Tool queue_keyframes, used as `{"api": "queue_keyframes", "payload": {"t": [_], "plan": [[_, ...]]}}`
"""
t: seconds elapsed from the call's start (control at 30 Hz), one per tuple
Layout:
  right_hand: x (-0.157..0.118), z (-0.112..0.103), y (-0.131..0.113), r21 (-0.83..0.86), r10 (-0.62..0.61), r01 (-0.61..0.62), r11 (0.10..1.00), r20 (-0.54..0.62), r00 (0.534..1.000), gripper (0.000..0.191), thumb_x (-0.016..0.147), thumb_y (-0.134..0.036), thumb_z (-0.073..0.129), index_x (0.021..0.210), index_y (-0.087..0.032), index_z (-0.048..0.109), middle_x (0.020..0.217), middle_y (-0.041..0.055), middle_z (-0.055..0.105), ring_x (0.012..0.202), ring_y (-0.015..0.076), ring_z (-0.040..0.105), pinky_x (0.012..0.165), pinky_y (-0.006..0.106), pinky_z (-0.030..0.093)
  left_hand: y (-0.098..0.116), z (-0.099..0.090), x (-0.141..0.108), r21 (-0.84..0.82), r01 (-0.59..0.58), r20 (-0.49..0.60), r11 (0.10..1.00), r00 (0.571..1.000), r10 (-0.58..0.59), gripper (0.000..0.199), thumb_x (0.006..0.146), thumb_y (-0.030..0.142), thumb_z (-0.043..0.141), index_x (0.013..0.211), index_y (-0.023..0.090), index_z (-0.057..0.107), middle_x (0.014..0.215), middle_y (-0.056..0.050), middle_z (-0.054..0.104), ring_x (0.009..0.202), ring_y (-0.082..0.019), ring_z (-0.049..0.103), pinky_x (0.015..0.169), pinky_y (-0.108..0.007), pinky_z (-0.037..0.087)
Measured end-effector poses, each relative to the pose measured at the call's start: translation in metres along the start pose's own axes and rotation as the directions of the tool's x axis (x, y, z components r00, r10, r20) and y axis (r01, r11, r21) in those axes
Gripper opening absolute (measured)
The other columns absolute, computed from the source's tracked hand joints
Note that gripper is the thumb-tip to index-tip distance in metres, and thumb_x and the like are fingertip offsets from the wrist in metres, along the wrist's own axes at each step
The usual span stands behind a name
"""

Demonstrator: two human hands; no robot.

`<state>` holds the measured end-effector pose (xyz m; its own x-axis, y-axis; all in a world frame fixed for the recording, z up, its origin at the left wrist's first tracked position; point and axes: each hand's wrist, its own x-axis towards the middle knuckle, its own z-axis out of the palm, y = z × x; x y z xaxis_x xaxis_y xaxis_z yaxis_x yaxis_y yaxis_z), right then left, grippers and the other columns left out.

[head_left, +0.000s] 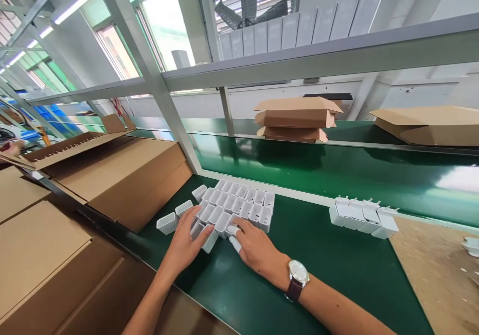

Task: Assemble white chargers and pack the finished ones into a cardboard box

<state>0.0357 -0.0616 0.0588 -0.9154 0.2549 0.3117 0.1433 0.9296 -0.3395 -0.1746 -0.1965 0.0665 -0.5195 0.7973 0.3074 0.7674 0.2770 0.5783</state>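
Rows of small white open-topped plastic housings (229,202) stand packed together on the green work surface. At the left front of this block, my left hand (186,240) is spread with fingers and thumb apart, touching the housings. One front housing (209,242) sits tilted out of line by its thumb. My right hand (252,242) has white covers on two fingertips. Its fingers are curled against a housing at the front edge, partly hiding it. Two loose housings, one a white housing (167,223), lie left of my left hand.
Several white parts with prongs (362,217) stand in a row at right. A large carton (130,175) borders the left side. Flat brown boxes (295,118) are stacked behind the green conveyor (299,167). A metal post (164,95) rises ahead. Another person's hand (14,149) shows far left.
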Motion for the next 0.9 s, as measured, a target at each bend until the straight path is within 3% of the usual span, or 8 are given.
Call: {"api": "queue_keyframes", "payload": {"t": [0.1, 0.17, 0.27, 0.4, 0.47, 0.63, 0.73, 0.9], "plan": [[-0.017, -0.006, 0.006, 0.012, -0.033, 0.034, 0.999, -0.066, 0.997, 0.022, 0.097, -0.009, 0.055, 0.116, -0.017, 0.060, 0.143, 0.0171, 0.054, 0.122, 0.0291, 0.063, 0.099, 0.045, 0.059, -0.006, -0.018, 0.007, 0.040, 0.000, -0.137, 0.999, 0.991, 0.006, 0.050, 0.097, 0.057, 0.049, 0.135, 0.025, 0.055, 0.147, -0.013, 0.057, 0.139, -0.033, 0.051, 0.106, -0.050, 0.053], [-0.033, -0.011, 0.011, 0.033, -0.074, 0.077, 0.996, -0.086, 0.994, 0.025, 0.102, -0.013, 0.049, 0.124, -0.017, 0.058, 0.138, 0.0161, 0.059, 0.117, 0.0273, 0.066, 0.097, 0.044, 0.060, -0.019, -0.034, 0.013, 0.142, 0.020, -0.222, 0.990, 0.975, 0.012, 0.048, 0.096, 0.052, 0.048, 0.134, 0.023, 0.057, 0.146, -0.015, 0.057, 0.140, -0.035, 0.049, 0.109, -0.056, 0.049], [-0.057, -0.016, 0.021, 0.056, -0.101, 0.104, 0.993, -0.059, 0.993, 0.028, 0.103, -0.013, 0.043, 0.127, -0.017, 0.057, 0.132, 0.0148, 0.063, 0.110, 0.0252, 0.069, 0.094, 0.042, 0.062, -0.045, -0.051, 0.018, 0.288, 0.098, -0.154, 0.953, 0.986, -0.055, 0.054, 0.090, 0.043, 0.051, 0.139, 0.020, 0.054, 0.141, -0.016, 0.060, 0.133, -0.039, 0.055, 0.108, -0.062, 0.046], [-0.078, -0.012, 0.031, 0.065, -0.101, 0.105, 0.992, -0.059, 0.993, 0.027, 0.102, -0.011, 0.043, 0.124, -0.017, 0.057, 0.130, 0.0151, 0.063, 0.112, 0.0260, 0.068, 0.095, 0.042, 0.062, -0.069, -0.054, 0.011, 0.273, 0.150, -0.032, 0.950, 0.989, -0.146, 0.059, 0.088, 0.035, 0.048, 0.145, 0.019, 0.050, 0.123, -0.012, 0.068, 0.114, -0.030, 0.067, 0.098, -0.046, 0.056], [-0.081, -0.007, 0.033, 0.068, -0.113, 0.120, 0.990, -0.091, 0.989, 0.026, 0.103, -0.012, 0.042, 0.125, -0.017, 0.056, 0.129, 0.0162, 0.063, 0.111, 0.0263, 0.067, 0.093, 0.042, 0.062, -0.070, -0.050, 0.009, 0.251, 0.142, -0.013, 0.957, 0.990, -0.144, 0.059, 0.088, 0.037, 0.049, 0.145, 0.022, 0.051, 0.125, -0.010, 0.067, 0.112, -0.028, 0.068, 0.096, -0.043, 0.057], [-0.080, -0.001, 0.033, 0.074, -0.133, 0.145, 0.987, -0.143, 0.981, 0.027, 0.102, -0.011, 0.044, 0.125, -0.017, 0.055, 0.127, 0.0168, 0.062, 0.109, 0.0274, 0.067, 0.090, 0.043, 0.063, -0.058, -0.045, 0.025, 0.198, 0.001, 0.045, 0.980, 0.999, -0.011, 0.055, 0.086, 0.041, 0.053, 0.138, 0.025, 0.060, 0.147, -0.009, 0.057, 0.134, -0.030, 0.055, 0.108, -0.044, 0.051], [-0.081, -0.001, 0.034, 0.091, -0.125, 0.139, 0.986, -0.147, 0.981, 0.025, 0.101, -0.011, 0.047, 0.123, -0.016, 0.056, 0.126, 0.0167, 0.062, 0.108, 0.0273, 0.067, 0.090, 0.043, 0.063, -0.056, -0.046, 0.040, 0.215, 0.021, 0.057, 0.976, 0.998, -0.034, 0.053, 0.083, 0.042, 0.052, 0.131, 0.021, 0.064, 0.134, -0.010, 0.067, 0.122, -0.029, 0.063, 0.104, -0.045, 0.053], [-0.084, -0.002, 0.035, 0.112, -0.096, 0.112, 0.987, -0.138, 0.986, 0.024, 0.099, -0.010, 0.050, 0.121, -0.018, 0.057, 0.126, 0.0153, 0.063, 0.106, 0.0273, 0.068, 0.090, 0.043, 0.063, -0.056, -0.047, 0.047, 0.336, 0.081, -0.071, 0.938, 0.996, -0.060, 0.043, 0.077, 0.038, 0.053, 0.109, 0.018, 0.071, 0.111, -0.012, 0.075, 0.104, -0.031, 0.066, 0.091, -0.044, 0.055]]}}
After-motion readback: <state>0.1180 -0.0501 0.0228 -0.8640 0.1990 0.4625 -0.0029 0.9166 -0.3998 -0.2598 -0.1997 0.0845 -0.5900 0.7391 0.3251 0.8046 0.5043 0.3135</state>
